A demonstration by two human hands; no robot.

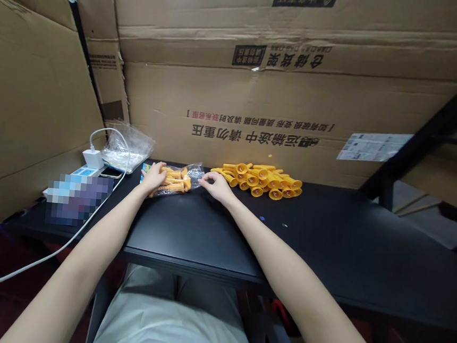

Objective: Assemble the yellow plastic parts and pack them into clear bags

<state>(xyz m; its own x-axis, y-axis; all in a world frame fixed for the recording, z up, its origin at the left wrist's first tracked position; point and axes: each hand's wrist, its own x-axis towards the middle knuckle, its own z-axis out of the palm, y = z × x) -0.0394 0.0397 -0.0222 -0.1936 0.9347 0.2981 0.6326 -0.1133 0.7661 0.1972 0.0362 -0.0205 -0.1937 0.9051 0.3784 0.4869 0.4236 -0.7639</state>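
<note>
A clear plastic bag [196,172] lies on the black table with several orange-yellow plastic horns [177,187] inside and a coloured card [145,168] at its left end. My left hand [154,177] is closed over that left end, pressing it to the table. My right hand [218,188] pinches the bag's right edge between thumb and fingers. Just beyond my right hand is a heap of loose yellow horns [257,180], their round flared ends mostly facing me.
Clear plastic packaging [129,147], a phone [111,173] and a power strip with a white charger [92,157] are at the left. The white cable [61,249] runs past my left arm. Cardboard [239,95] walls the back; a black post [428,130] slants at right.
</note>
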